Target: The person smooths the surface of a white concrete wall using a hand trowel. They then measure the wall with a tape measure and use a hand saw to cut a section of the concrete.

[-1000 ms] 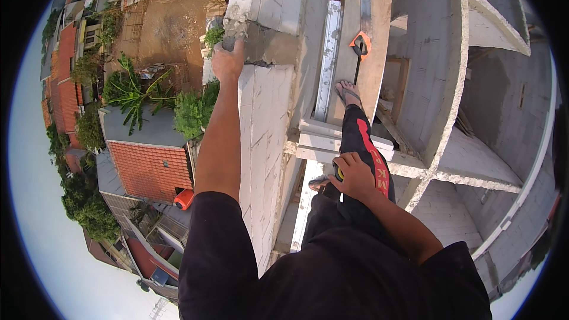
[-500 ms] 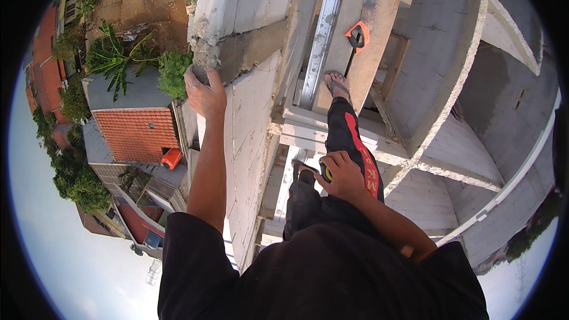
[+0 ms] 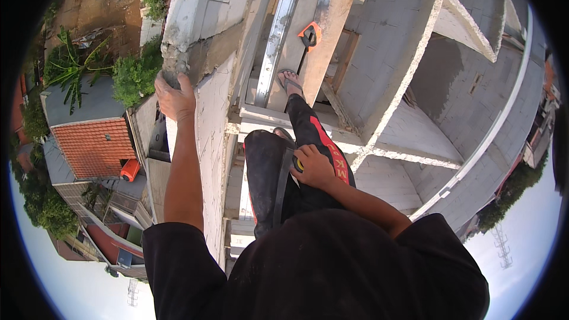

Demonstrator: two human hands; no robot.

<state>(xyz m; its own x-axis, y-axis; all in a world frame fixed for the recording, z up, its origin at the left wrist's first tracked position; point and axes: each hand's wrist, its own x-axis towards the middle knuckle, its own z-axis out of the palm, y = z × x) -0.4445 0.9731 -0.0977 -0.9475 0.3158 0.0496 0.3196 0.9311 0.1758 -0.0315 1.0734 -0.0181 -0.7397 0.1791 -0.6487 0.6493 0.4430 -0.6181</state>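
Left of the left grip [image 3: 176, 99] show a green shrub [image 3: 134, 77] and a tiled roof [image 3: 93, 149]; right of it, an orange-handled saw [image 3: 317, 32].

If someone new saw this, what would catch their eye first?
Probably the drop: beyond the pale wall, whose rough edge the left hand touches, an orange tiled roof lies below. Next, the orange-rimmed saw handle on the plank ahead, and the partly hidden black-and-yellow object in the right hand.
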